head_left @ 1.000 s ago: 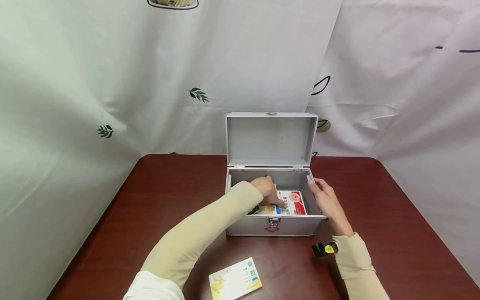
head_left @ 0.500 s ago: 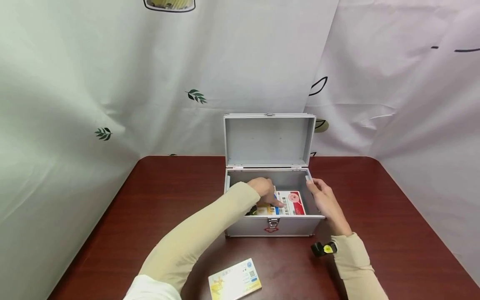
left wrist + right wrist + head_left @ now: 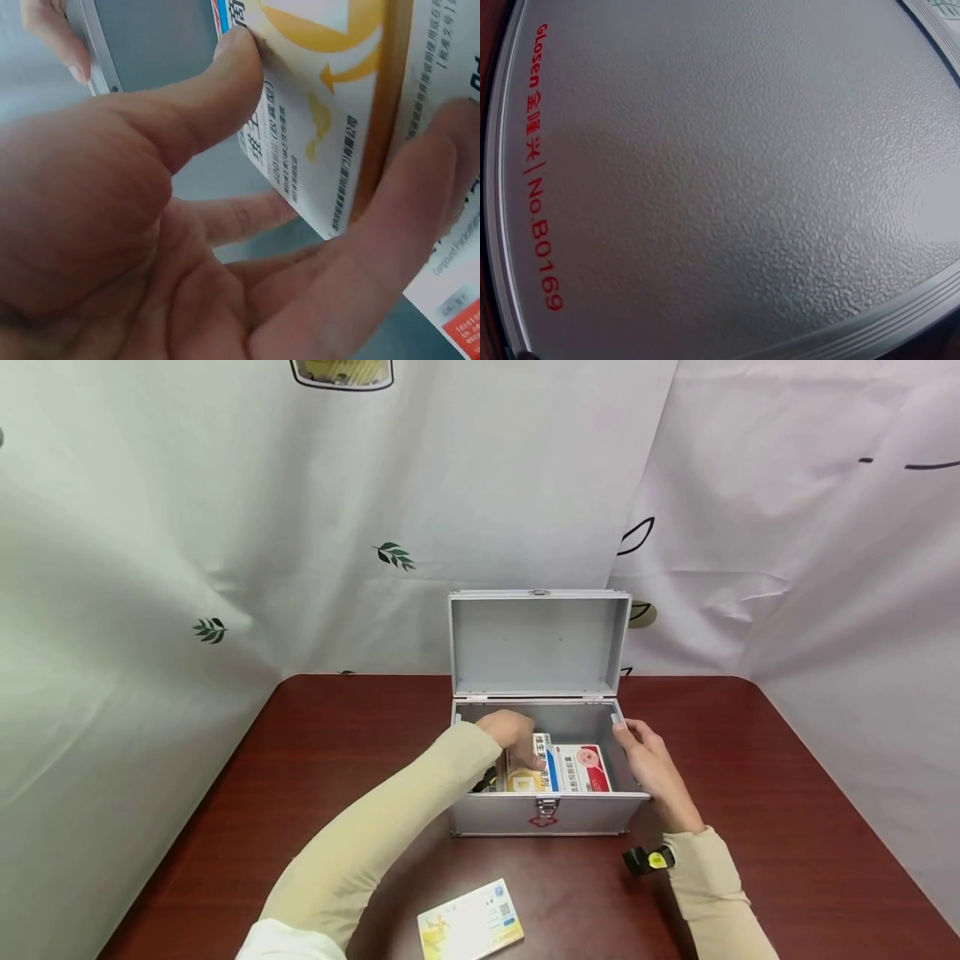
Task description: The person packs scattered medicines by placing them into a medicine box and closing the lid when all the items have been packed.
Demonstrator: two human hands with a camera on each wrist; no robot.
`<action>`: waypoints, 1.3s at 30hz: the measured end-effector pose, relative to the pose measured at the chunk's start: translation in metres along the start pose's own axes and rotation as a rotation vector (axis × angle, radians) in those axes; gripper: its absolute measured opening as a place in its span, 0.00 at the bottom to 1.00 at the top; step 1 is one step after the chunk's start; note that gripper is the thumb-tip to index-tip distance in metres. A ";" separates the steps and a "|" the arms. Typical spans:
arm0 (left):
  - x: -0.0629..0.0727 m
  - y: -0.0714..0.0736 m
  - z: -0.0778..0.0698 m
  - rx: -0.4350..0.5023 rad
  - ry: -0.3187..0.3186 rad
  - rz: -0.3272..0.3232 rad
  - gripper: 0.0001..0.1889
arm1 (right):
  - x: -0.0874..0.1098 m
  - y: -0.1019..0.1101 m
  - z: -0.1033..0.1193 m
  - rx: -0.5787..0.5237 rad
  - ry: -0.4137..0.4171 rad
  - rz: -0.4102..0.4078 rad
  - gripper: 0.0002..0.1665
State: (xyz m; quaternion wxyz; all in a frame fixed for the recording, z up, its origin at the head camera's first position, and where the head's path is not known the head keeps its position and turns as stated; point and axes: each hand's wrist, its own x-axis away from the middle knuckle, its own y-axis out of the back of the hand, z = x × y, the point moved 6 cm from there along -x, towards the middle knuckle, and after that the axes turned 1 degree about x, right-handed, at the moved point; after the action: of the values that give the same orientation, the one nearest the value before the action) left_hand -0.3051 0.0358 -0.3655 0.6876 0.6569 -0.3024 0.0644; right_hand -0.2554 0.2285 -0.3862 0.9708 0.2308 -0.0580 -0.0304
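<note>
An aluminium first-aid case (image 3: 495,814) stands with its lid raised. My left hand (image 3: 510,733) reaches down inside it among upright medicine boxes. In the left wrist view its thumb lies against the white-and-yellow medicine box (image 3: 322,97). A finger of that hand overlaps a white medicine box (image 3: 457,232) beside it, and other fingertips are hidden behind the boxes. To the right, a red-and-white medicine box (image 3: 592,768) sits in the case. My right hand (image 3: 652,764) grips the case's right rim, thumb at the inner edge. The right wrist view shows the case's textured side wall (image 3: 727,165).
A flat white-and-yellow box (image 3: 471,920) lies on the dark red table (image 3: 360,735) in front of the case. Behind it, the open lid (image 3: 538,643) stands close to the white curtain (image 3: 345,485).
My left hand has shifted left inside the case, exposing more of the white-and-yellow box, which stays in place. My right hand keeps its grip on the rim.
</note>
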 end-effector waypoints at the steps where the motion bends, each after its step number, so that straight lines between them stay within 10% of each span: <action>1: 0.001 0.001 0.000 0.005 -0.003 -0.005 0.38 | 0.000 0.000 0.000 0.001 -0.001 0.000 0.35; 9: 0.030 0.030 0.016 0.278 -0.029 -0.046 0.27 | 0.001 -0.001 0.000 -0.005 -0.003 0.005 0.35; 18: 0.080 0.027 0.070 0.485 0.005 -0.386 0.43 | 0.003 -0.001 0.000 0.015 -0.003 0.021 0.38; 29: 0.053 -0.037 0.091 0.908 0.026 -0.453 0.47 | 0.003 -0.002 0.000 0.040 0.010 0.005 0.36; 39: 0.049 -0.045 0.087 0.950 0.078 -0.573 0.36 | 0.007 0.005 0.010 0.263 0.139 -0.132 0.31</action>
State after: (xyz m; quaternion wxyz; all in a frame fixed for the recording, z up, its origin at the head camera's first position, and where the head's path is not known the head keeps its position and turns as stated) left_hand -0.2720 -0.0674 -0.3840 0.3164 0.9479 -0.0237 0.0282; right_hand -0.2496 0.2282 -0.3747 0.9298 0.3608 0.0212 -0.0703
